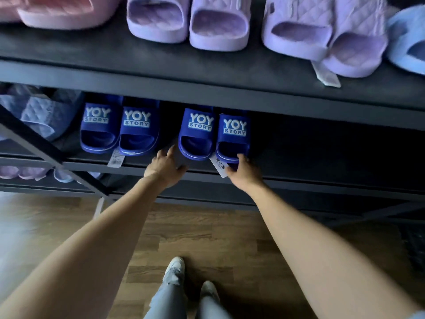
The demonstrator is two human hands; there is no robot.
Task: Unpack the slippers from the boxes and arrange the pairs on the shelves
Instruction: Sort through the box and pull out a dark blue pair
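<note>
Two pairs of dark blue "YOY STORY" slippers stand on the middle shelf (322, 179), toes toward me. The left pair (119, 130) has a tag hanging off the edge. At the right pair, my left hand (165, 168) lies with fingers spread beside the toe of its left slipper (197, 134), thumb under the front edge. My right hand (242, 172) pinches the toe of its right slipper (233, 137), next to a white tag (219, 165).
The top shelf (161, 72) carries a pink pair (57, 12), two purple pairs (187, 21) (322, 33) and a light blue slipper (407, 42). Light blue quilted slippers (43, 113) sit at the middle shelf's left. Right of my hands the shelf is dark. My feet (174, 270) stand on wood floor.
</note>
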